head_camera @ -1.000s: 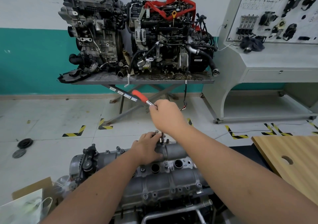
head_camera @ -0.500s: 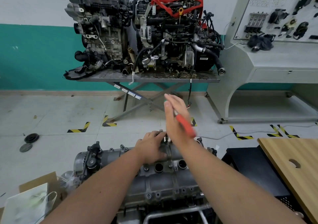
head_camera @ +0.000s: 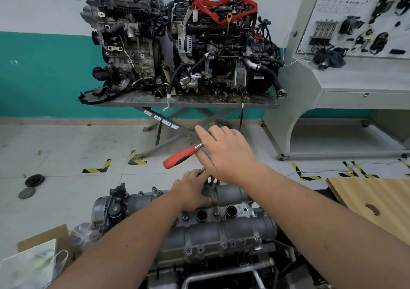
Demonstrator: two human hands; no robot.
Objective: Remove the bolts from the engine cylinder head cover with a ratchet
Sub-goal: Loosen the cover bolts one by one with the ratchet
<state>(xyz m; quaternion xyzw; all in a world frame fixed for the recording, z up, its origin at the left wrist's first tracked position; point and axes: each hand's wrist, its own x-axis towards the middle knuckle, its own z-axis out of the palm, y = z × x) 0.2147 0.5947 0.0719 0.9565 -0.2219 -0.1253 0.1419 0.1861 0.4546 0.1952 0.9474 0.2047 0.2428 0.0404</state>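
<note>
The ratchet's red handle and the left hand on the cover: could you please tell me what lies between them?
Nothing: in the head view only bare floor shows between the ratchet handle and the left hand.

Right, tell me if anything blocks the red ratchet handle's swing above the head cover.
Nothing visible does. The red-handled ratchet sticks out left from the right hand into open air above the grey metal cylinder head cover; the left hand rests lower, on the cover.

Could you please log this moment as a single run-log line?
step: bolt removal | right hand: on ratchet, fingers extended | left hand: resting on cylinder head cover beside the socket | handle: pointing left
</note>
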